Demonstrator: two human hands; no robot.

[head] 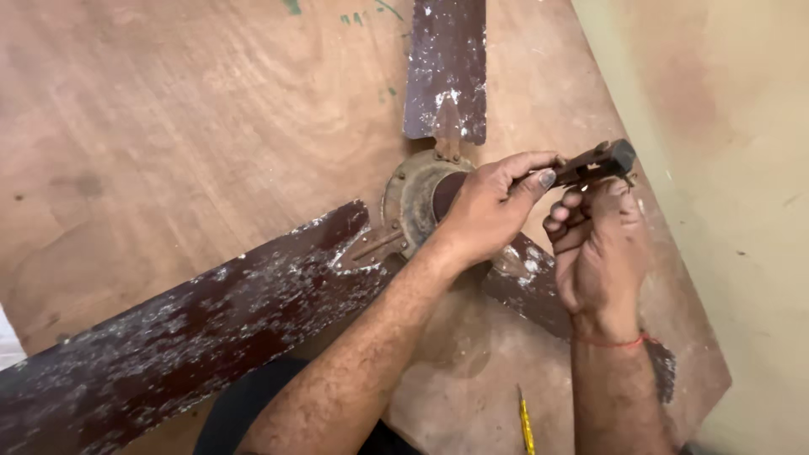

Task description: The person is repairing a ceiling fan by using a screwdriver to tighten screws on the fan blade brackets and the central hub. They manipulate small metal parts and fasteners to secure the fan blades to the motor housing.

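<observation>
Both my left hand (484,211) and right hand (598,248) pinch a dark tool (594,164), hiding its tip. My forearm covers the fan hub (413,198).

fan blades (211,324) block left, bare plywood board (168,126) above

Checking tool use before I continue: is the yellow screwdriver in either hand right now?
No, the yellow screwdriver lies on the board between the forearms, while both hands grip a dark tool.
</observation>
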